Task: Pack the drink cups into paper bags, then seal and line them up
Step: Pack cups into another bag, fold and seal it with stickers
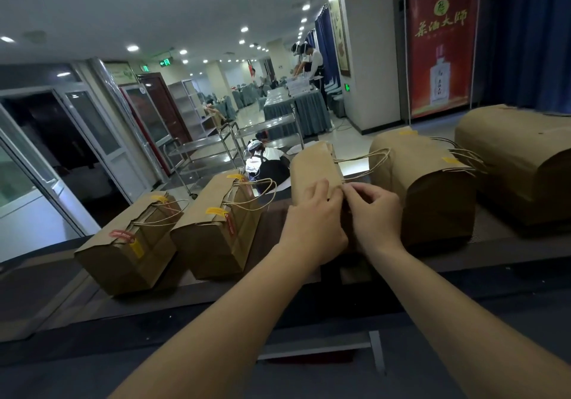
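Observation:
Several brown paper bags with twine handles stand in a row on a dark counter (216, 293). Both hands work at the middle bag (313, 167). My left hand (315, 213) lies against its front face with fingers pinching the folded top edge. My right hand (375, 210) pinches the same edge from the right, fingertips meeting those of the left. Two bags on the left (129, 244) (219, 228) carry yellow and red sticker seals. On the right stand a bag with yellow stickers (423, 182) and a larger one (519, 164). No cups are visible.
Beyond the counter is a dining hall. A person (268, 160) crouches on the floor near metal trolleys (200, 151). Other people stand at a draped table (296, 108) farther back. A red poster (441, 43) hangs at the right. Glass doors are at the left.

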